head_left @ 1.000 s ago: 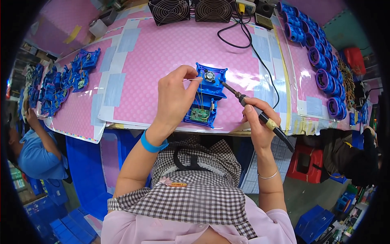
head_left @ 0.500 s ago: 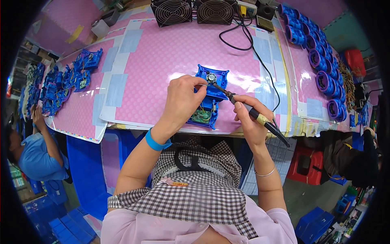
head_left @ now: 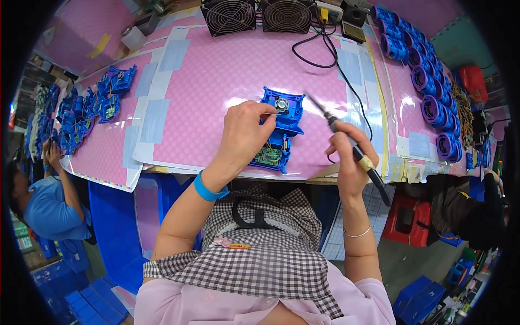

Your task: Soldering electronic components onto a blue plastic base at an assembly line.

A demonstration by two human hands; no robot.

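Pink sheeting covers most of the desk (head_left: pixel 216 70), and on it, close to the near edge, lies an opened blue case (head_left: pixel 288 130). Its far half carries a round speaker (head_left: pixel 281 104), its near half a green circuit board (head_left: pixel 267 156). At the case's left side, the person's left hand (head_left: pixel 242 125) is nearly closed, thumb and forefinger pinching a thin strand (head_left: pixel 273 114) just below the speaker. To the right of the case, the right hand (head_left: pixel 349 151) grips a soldering iron (head_left: pixel 366 162) like a pen; its tip is by the case's far right corner, and I can't tell whether they touch. Bare sheeting stretches left of the case and beyond it toward two fans (head_left: pixel 260 16). Right of it runs a black cord (head_left: pixel 352 86); blue parts (head_left: pixel 76 119) crowd the far left.
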